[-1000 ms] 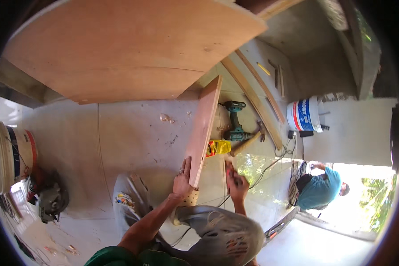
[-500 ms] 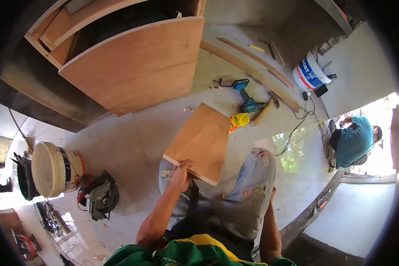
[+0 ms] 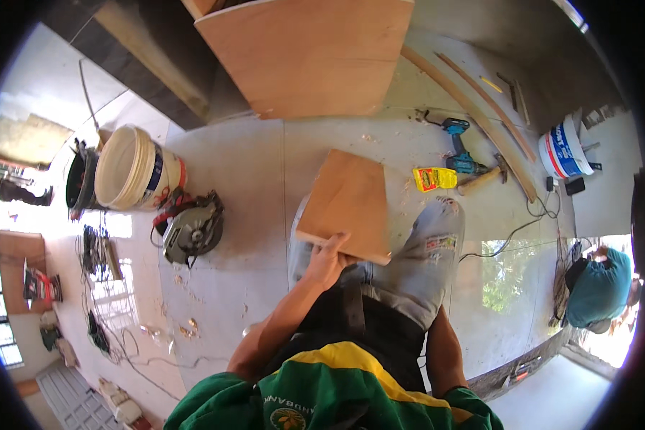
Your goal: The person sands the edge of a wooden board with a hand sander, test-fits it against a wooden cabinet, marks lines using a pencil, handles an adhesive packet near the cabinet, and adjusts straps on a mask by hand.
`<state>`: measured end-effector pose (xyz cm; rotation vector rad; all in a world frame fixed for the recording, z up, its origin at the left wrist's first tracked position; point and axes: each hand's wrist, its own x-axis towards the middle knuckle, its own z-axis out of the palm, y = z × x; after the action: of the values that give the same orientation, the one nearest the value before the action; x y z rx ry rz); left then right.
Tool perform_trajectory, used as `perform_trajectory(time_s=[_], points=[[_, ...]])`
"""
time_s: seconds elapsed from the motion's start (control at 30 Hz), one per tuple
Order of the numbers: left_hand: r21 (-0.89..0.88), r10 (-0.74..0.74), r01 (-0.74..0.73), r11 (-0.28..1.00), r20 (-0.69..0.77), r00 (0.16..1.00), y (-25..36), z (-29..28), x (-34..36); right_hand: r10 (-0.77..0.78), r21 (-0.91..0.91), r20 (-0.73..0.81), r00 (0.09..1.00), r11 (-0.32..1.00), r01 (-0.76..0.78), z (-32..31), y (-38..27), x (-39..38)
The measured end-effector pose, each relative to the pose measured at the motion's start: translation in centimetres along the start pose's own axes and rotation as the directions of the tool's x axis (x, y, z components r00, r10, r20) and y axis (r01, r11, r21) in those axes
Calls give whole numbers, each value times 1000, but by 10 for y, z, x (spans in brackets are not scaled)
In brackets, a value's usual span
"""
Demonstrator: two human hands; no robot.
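My left hand [image 3: 325, 264] grips the near edge of a tapered piece of plywood [image 3: 347, 201], thumb on its upper face. The board is held tilted above my left knee, with pale cut edges showing. My right forearm [image 3: 446, 351] runs down beside my right thigh; the hand is hidden behind the leg, so its fingers do not show. Past my right knee, a yellow packet [image 3: 435, 179] lies on the floor close to a teal cordless drill [image 3: 462, 154] and a hammer [image 3: 484, 180].
A plywood cabinet [image 3: 308, 64] stands ahead. To the left are a circular saw [image 3: 192, 231], a cream bucket [image 3: 125, 172] and tangled cords [image 3: 97, 254]. At right, wood strips [image 3: 480, 107], a white-and-blue bucket [image 3: 565, 150] and a crouching person [image 3: 598, 290] in teal.
My view has swung left, so the cabinet, saw and buckets sit elsewhere in the picture. My left hand still holds the plywood, now nearer upright in view; the right arm stays by my leg.
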<state>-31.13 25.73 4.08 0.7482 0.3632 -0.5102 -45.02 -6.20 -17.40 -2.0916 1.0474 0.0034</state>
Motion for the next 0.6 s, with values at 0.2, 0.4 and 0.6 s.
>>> perform_trajectory(time_s=[0.2, 0.4, 0.6], points=[[-27, 91, -91, 995, 8, 996, -5, 47, 13, -64, -61, 102, 993, 996, 70, 20, -7, 14], [2, 45, -45, 999, -7, 999, -11, 68, 18, -105, -43, 155, 982, 993, 112, 21, 4, 18], [46, 31, -28, 999, -65, 997, -17, 80, 20, -153, 183, 35, 988, 972, 144, -20, 2, 32]])
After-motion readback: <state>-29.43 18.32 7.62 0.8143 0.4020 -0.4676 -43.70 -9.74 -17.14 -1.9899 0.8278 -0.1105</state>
